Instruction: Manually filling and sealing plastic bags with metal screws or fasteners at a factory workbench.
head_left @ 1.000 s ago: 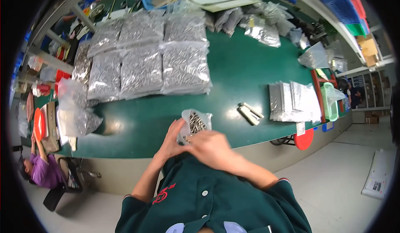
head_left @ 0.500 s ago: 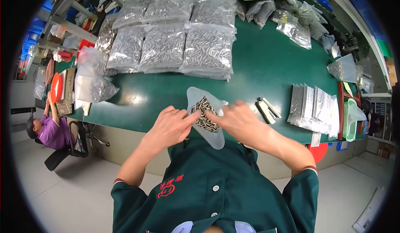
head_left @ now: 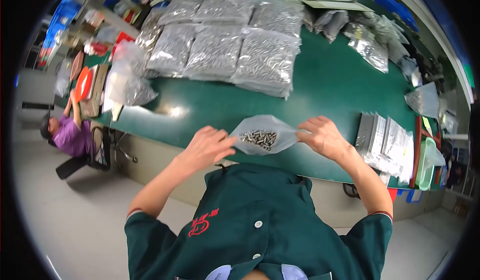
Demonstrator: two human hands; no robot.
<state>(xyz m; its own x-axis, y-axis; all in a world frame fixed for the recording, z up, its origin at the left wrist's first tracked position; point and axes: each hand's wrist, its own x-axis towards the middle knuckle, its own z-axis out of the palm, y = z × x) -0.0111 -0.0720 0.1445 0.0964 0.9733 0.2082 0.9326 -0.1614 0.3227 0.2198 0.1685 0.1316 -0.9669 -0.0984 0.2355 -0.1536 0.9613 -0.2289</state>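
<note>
While gripping plastic bag by its left end with left hand and right end with right hand, holding it spread at near side of table. Got small metal pieces inside. Also have packets to right; farther back, see larger filled bags in rows.

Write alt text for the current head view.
A person's right hand pinches one side of an open translucent bag of small metal pieces, left hand at the other, over a green table. Beyond lie rows of filled bags; flat packets sit at right.
</note>
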